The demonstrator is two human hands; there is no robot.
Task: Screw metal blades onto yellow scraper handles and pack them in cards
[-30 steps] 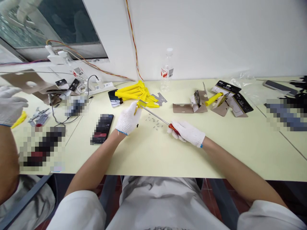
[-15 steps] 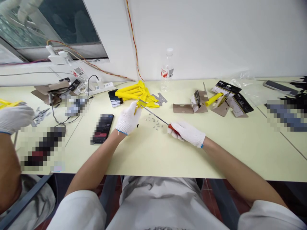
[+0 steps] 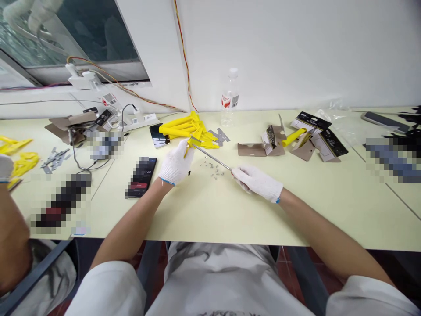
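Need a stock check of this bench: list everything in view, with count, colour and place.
Plastic tools: several, yellow, heaped at the table's back.
Small metal parts: many, silver, scattered mid-table.
Smartphones: two, black, left of centre.
Water bottle: one, clear, by the wall.
Power strip: one, white, back left.
Card packaging: several, tan and black, back right.
Co-worker's gloved hand: one, white, left edge.
Screwdriver: one, silver shaft, between the hands.
Left hand: white glove, holding a yellow piece.
Right hand: white glove, holding the screwdriver.
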